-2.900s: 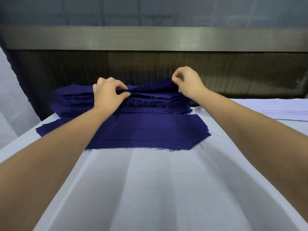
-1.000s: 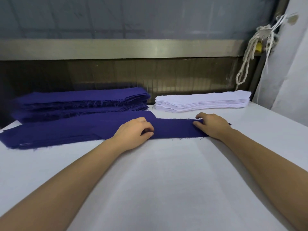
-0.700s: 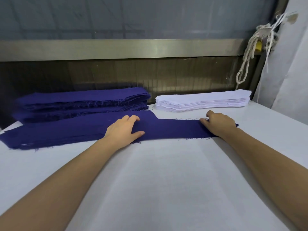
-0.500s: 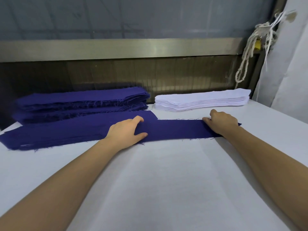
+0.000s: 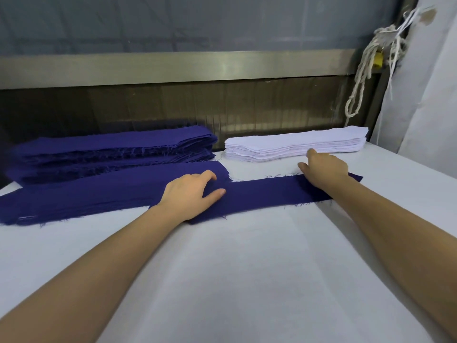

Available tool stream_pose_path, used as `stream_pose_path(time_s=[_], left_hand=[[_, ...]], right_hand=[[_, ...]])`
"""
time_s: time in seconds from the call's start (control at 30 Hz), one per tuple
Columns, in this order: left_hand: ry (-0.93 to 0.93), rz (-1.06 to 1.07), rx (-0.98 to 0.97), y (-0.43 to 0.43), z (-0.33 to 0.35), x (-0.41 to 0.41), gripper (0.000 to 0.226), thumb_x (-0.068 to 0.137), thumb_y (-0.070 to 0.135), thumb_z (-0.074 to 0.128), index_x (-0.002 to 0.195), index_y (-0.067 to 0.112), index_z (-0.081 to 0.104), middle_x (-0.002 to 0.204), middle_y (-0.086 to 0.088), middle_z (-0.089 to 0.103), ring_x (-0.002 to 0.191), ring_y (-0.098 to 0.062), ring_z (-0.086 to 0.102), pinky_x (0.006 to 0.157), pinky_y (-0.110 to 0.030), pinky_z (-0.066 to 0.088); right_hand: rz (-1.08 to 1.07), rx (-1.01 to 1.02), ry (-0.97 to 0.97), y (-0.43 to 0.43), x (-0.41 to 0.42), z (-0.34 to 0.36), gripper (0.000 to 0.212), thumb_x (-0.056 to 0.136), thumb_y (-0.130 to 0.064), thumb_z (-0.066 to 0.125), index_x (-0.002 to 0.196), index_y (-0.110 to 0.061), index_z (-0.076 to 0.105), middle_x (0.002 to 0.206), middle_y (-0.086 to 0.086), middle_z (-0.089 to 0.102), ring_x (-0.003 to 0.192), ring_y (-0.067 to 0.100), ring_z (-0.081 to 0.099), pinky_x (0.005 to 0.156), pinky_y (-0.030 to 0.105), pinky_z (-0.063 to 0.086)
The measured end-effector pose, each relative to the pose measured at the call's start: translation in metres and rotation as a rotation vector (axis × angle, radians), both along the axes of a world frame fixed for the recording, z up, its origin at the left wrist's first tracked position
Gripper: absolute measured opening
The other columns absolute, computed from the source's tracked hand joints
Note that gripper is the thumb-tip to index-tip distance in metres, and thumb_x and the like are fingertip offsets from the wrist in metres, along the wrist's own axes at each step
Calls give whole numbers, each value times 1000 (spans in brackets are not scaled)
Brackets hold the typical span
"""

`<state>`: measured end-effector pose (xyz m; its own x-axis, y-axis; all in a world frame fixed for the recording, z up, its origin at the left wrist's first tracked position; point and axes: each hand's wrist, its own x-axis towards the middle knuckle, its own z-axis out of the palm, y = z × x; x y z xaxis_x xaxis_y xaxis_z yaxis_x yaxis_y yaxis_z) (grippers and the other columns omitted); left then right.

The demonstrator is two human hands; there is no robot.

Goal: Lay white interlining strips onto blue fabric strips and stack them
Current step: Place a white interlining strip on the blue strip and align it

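fingers straight, the left hand (image 5: pixel 190 194) presses the single blue strip (image 5: pixel 267 194) near its left end. fingers loosely spread and holding nothing, the right hand (image 5: pixel 324 169) reaches from the strip's right end to the white interlining stack (image 5: pixel 296 144) just behind it. blue fabric pile (image 5: pixel 111 149): behind the strip, leftward.

One head-worn camera looks forward and down, close over the table (image 5: pixel 247 280).
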<state>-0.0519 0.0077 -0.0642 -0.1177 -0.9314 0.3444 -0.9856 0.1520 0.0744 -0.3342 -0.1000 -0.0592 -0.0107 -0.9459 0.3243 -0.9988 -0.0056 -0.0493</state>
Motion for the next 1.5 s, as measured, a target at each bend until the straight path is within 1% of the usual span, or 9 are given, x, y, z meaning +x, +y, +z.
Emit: stream_pose_path(time_s=[0.23,0.53,0.73,0.87,1.03,1.17,1.27,1.4,1.5], left_hand=[[114,45,-66,-26,5,-4,33,95,44,43,121,25,50,91,8,47,90,-16,50,68,-30,36],[181,35,-170,-58,6,-7,25,96,34,45,111,19,58,83,8,46,87,-17,47,71,-29,34],[78,-62,-362,-60,0,-10,19,95,21,46,99,13,63,85,0,58,76,-19,42,73,-33,33],[-37,-128,-393,-59,1,-14,18,94,19,48,94,10,64,83,-4,61,73,-23,43,68,-33,28],[2,-83,-364,-62,4,-13,22,96,23,43,101,14,62,87,-1,60,76,-18,41,72,-30,29],[161,-69,-301,-62,7,-12,20,96,26,44,107,18,59,87,5,60,81,-17,46,77,-31,37],[371,-110,-215,-63,12,-11,20,95,25,47,112,20,56,82,12,57,81,-16,49,75,-33,42],[779,-149,-74,-64,16,-13,30,98,29,43,127,30,48,93,13,61,87,-6,56,76,-17,40],[1024,-151,36,-65,18,-16,36,101,33,36,137,40,37,106,8,62,93,-4,58,77,-20,44]], right_hand=[[318,-90,47,-16,68,8,35,98,-20,39,129,-8,49,122,14,48,112,33,46,83,38,41],[302,-152,168,-45,101,16,21,86,3,51,103,-4,62,113,11,48,104,28,45,76,30,29],[334,-234,98,-56,97,18,27,84,7,50,104,-4,64,110,12,52,102,28,46,73,29,29],[322,-236,3,-63,98,18,29,88,4,46,111,-4,63,115,12,51,106,29,46,74,30,31],[301,-208,-3,-66,97,17,32,86,7,50,114,-4,60,119,13,50,109,30,46,78,34,38],[276,-206,-83,-69,96,15,22,88,4,48,103,-4,63,113,12,51,103,29,47,68,32,37],[298,-262,-165,-65,96,17,21,91,1,45,104,-3,61,112,12,49,99,29,47,68,33,38],[406,-405,-44,-46,106,21,19,93,-5,44,105,-5,58,107,12,48,87,29,48,69,32,26],[521,-427,17,-26,118,18,19,95,-11,41,104,-6,58,107,12,48,77,28,44,67,32,25]])
